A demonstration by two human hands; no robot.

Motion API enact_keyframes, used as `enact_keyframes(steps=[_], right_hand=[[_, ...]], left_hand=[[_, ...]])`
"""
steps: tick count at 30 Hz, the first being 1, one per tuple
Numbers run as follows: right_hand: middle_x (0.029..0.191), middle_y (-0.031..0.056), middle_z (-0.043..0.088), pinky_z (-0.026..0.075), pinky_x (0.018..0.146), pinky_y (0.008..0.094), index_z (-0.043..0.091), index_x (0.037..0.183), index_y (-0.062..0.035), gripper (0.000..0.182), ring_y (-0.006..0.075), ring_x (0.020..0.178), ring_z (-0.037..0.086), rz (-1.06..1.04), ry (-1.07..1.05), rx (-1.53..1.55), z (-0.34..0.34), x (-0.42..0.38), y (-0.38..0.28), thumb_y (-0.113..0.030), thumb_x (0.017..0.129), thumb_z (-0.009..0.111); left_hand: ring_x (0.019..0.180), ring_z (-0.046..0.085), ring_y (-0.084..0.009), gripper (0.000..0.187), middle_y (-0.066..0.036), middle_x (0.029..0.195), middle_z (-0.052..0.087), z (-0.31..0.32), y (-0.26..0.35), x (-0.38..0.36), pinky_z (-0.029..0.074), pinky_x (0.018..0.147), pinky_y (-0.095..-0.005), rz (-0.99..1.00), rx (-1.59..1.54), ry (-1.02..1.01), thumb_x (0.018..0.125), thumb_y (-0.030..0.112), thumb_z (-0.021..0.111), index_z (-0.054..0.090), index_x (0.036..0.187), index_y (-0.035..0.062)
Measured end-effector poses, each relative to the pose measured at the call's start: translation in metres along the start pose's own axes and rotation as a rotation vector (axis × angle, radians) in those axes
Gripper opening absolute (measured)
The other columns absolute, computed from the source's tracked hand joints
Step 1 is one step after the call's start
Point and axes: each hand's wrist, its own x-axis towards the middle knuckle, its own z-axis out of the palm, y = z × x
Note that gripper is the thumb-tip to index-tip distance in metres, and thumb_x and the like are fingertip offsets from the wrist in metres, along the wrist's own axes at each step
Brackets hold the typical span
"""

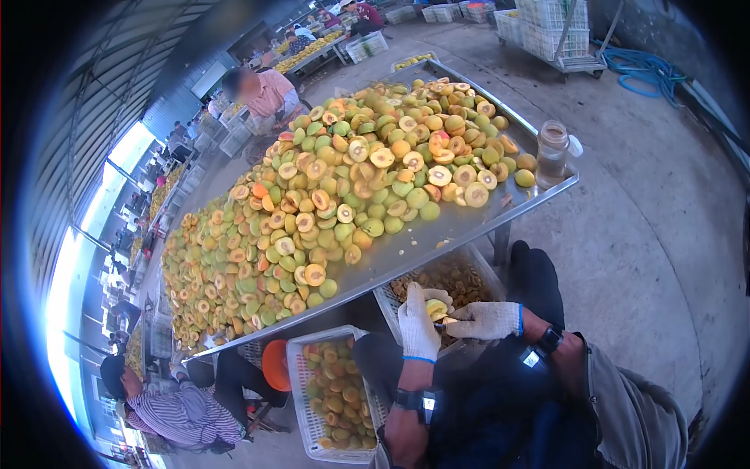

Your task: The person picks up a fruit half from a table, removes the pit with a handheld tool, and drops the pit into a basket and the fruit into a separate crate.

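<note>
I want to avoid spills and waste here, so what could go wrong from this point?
The clear cylindrical bottle of liquid stands near a corner of the grey metal table; a bump might tip it. The heap of halved yellow-green fruit reaches close to the table's near rim, so pieces could roll off. The small yellow fruit piece between the white-gloved left hand and right hand might slip into the white plastic crate below.

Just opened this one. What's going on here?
At a metal table heaped with halved, apricot-like fruit, a person's gloved left hand holds a yellow fruit piece; the gloved right hand is close against it. Below is a white crate of what look like brown pits. Another crate, to the left, holds more fruit.
</note>
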Motion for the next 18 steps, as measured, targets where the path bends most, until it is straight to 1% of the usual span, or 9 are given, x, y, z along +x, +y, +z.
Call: enact_keyframes(steps=[1,3,4,6,9,13,15,16,18], right_hand=[[0.084,0.0069,0.072,0.055,0.067,0.0327,0.074,0.121,-0.0095,0.058,0.0172,0.069,0.066,0.000,0.001,-0.001,0.001,0.001,0.002,-0.060,0.104,0.051],[0.104,0.0178,0.076,0.055,0.088,0.0419,0.069,0.130,-0.0070,0.060,0.0318,0.088,0.072,-0.132,0.059,-0.017,0.002,0.005,0.006,-0.058,0.104,0.051],[0.104,0.0178,0.076,0.055,0.088,0.0419,0.069,0.130,-0.0070,0.060,0.0318,0.088,0.072,-0.132,0.060,-0.019,0.003,0.009,0.008,-0.058,0.104,0.051],[0.112,0.0245,0.073,0.051,0.095,0.0480,0.067,0.132,-0.0083,0.056,0.0436,0.099,0.070,-0.174,0.157,-0.257,0.004,0.016,0.011,-0.054,0.104,0.051],[0.115,0.0267,0.071,0.052,0.094,0.0511,0.066,0.134,-0.0102,0.053,0.0476,0.103,0.068,-0.161,0.216,-0.369,0.006,0.018,0.003,-0.051,0.103,0.051],[0.112,0.0254,0.072,0.052,0.092,0.0523,0.066,0.134,-0.0117,0.050,0.0465,0.103,0.068,-0.119,0.244,-0.512,0.012,0.021,-0.009,-0.048,0.104,0.050],[0.103,0.0243,0.073,0.054,0.086,0.0529,0.068,0.125,-0.0101,0.043,0.0448,0.099,0.070,-0.127,0.287,-0.611,0.016,0.026,-0.011,-0.043,0.104,0.050],[0.103,0.0243,0.073,0.054,0.086,0.0529,0.068,0.125,-0.0101,0.043,0.0448,0.099,0.070,-0.125,0.286,-0.613,0.019,0.030,-0.011,-0.043,0.104,0.050],[0.097,0.0233,0.073,0.055,0.082,0.0525,0.067,0.117,-0.0085,0.036,0.0433,0.095,0.071,-0.120,0.328,-0.699,0.027,0.035,-0.009,-0.038,0.103,0.052]], left_hand=[[0.067,0.068,-0.0230,0.064,-0.014,0.076,0.070,0.000,-0.006,0.002,0.056,0.066,-0.0343,0.000,-0.001,-0.001,0.109,0.050,0.045,0.070,0.084,-0.0034],[0.067,0.068,-0.0246,0.063,-0.015,0.078,0.071,-0.001,-0.016,0.006,0.057,0.066,-0.0360,-0.009,-0.094,0.140,0.110,0.050,0.042,0.070,0.088,-0.0021],[0.067,0.068,-0.0246,0.063,-0.015,0.078,0.071,-0.002,-0.019,0.008,0.057,0.066,-0.0360,-0.008,-0.095,0.139,0.110,0.050,0.042,0.070,0.088,-0.0021],[0.066,0.067,-0.0252,0.061,-0.015,0.080,0.071,-0.004,-0.024,0.010,0.057,0.066,-0.0369,-0.065,-0.238,0.224,0.110,0.049,0.041,0.070,0.091,-0.0008],[0.066,0.066,-0.0259,0.060,-0.015,0.083,0.071,-0.010,-0.033,0.017,0.057,0.066,-0.0368,-0.084,-0.322,0.271,0.110,0.048,0.040,0.070,0.090,0.0000],[0.066,0.065,-0.0255,0.059,-0.015,0.083,0.070,-0.016,-0.038,0.026,0.056,0.064,-0.0365,-0.070,-0.321,0.337,0.110,0.047,0.040,0.069,0.090,0.0004],[0.065,0.064,-0.0243,0.060,-0.015,0.082,0.070,-0.014,-0.032,0.023,0.055,0.063,-0.0353,0.050,-0.089,0.444,0.110,0.046,0.039,0.070,0.091,-0.0019],[0.065,0.064,-0.0243,0.060,-0.015,0.082,0.070,-0.016,-0.030,0.021,0.055,0.063,-0.0353,0.049,-0.090,0.444,0.110,0.046,0.039,0.070,0.091,-0.0019],[0.063,0.063,-0.0217,0.064,-0.014,0.078,0.069,-0.022,-0.027,0.017,0.053,0.061,-0.0346,0.134,0.121,0.485,0.111,0.046,0.038,0.072,0.091,-0.0041]])
